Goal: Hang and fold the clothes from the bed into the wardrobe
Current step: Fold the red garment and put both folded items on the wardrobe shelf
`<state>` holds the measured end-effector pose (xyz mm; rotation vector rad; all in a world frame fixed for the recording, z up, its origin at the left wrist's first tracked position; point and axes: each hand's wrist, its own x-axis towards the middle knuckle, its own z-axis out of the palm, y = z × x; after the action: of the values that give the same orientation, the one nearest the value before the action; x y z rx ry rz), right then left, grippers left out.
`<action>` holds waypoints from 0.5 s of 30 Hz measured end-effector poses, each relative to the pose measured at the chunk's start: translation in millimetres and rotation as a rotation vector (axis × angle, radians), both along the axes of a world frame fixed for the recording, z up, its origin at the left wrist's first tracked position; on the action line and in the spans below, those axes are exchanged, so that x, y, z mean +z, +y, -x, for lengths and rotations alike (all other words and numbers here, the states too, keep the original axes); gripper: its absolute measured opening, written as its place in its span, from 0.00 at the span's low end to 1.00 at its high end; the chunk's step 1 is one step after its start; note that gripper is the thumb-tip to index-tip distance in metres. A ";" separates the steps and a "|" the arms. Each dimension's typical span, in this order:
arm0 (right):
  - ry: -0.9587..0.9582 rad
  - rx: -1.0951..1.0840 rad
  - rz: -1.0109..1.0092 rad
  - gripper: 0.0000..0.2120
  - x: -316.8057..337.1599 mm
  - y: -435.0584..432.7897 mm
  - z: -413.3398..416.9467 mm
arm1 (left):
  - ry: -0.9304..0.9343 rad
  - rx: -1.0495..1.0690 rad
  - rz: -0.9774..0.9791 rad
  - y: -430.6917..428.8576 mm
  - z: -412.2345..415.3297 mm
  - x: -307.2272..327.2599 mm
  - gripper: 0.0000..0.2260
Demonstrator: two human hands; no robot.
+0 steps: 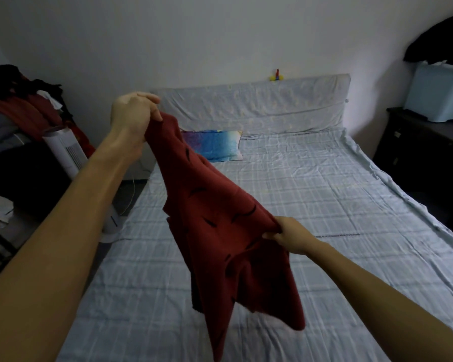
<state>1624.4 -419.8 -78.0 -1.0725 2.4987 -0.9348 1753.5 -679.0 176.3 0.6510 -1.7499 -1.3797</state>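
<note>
From the head camera, the left hand, raised at about 10 o'clock, has its fingers curled tight round the top edge of a dark red garment with short black marks, while the right hand, lower at about 4 o'clock, pinches a fold on its far side. The garment hangs slantwise between them in the air above the bed, whose pale blue checked sheet carries a blue pillow at 12 o'clock. A heap of clothes lies at 9 o'clock, beside the bed.
</note>
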 end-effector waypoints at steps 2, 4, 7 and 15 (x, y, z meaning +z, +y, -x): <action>0.126 -0.073 0.065 0.09 3.8 10.8 7.4 | -0.050 0.021 0.053 -8.6 5.3 -3.2 0.14; 0.184 -0.102 0.071 0.10 12.0 20.9 16.0 | -0.087 0.031 0.087 -12.2 8.4 -5.9 0.14; 0.242 -0.022 -0.145 0.09 25.8 29.4 28.2 | -0.080 0.033 0.088 -6.6 14.2 -16.6 0.15; 0.282 -0.332 -0.063 0.11 27.8 43.9 48.2 | 0.052 -0.078 0.100 12.8 35.7 -33.0 0.14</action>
<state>1576.2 -375.9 -50.2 -0.8333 2.9838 -0.8262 1717.9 -666.2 143.3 0.4935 -1.8067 -1.3397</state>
